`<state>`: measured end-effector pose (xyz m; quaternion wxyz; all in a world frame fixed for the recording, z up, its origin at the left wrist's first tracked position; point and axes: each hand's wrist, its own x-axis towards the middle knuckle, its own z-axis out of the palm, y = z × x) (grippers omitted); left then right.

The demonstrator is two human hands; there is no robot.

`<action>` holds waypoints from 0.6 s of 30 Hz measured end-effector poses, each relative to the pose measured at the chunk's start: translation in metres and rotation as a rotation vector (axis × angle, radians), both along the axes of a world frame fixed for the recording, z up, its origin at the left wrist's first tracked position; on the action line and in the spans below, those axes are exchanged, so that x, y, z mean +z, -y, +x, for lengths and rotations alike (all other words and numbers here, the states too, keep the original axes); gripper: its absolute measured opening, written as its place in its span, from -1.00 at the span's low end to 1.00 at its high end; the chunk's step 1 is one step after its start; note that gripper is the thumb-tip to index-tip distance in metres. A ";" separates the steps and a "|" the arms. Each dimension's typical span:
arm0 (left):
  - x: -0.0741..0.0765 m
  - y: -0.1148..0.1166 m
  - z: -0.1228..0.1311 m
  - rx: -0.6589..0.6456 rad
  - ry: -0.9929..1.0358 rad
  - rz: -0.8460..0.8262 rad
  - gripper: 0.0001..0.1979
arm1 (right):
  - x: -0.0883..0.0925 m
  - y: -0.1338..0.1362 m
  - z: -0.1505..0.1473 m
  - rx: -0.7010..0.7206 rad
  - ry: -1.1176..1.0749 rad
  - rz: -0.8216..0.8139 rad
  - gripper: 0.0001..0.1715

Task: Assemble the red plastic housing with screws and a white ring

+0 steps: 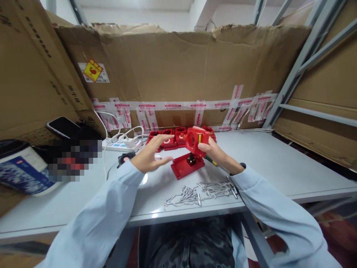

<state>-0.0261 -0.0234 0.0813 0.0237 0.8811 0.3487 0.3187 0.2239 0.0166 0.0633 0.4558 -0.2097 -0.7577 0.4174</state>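
My right hand (214, 152) is closed around a red plastic housing (196, 139) with a yellow mark, held just above the table, and a green-handled screwdriver (211, 160) runs under the same hand. My left hand (152, 157) hovers open to the left of the housing, fingers stretched toward it and holding nothing. A flat red base plate (182, 168) with a dark part on it lies on the white table (279, 163) below the housing. A heap of small metal screws and hooks (200, 191) lies nearer me.
A row of red housings (167, 139) stands at the back against the taped cardboard wall (178, 74). A white power strip with plugs (122, 144) is at the left, beside a phone (63, 126) and a printed box (22, 169). A metal shelf frame (295, 70) rises at the right.
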 end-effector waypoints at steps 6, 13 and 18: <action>-0.011 0.001 0.039 -0.084 -0.017 0.116 -0.15 | 0.006 0.013 -0.008 0.409 0.035 -0.323 -0.22; -0.022 -0.007 0.031 0.107 -0.004 -0.034 -0.16 | 0.002 -0.009 0.009 -0.020 0.153 -0.065 -0.12; -0.036 -0.012 0.031 0.167 -0.035 -0.203 -0.20 | -0.006 -0.028 0.033 0.013 0.540 0.069 0.05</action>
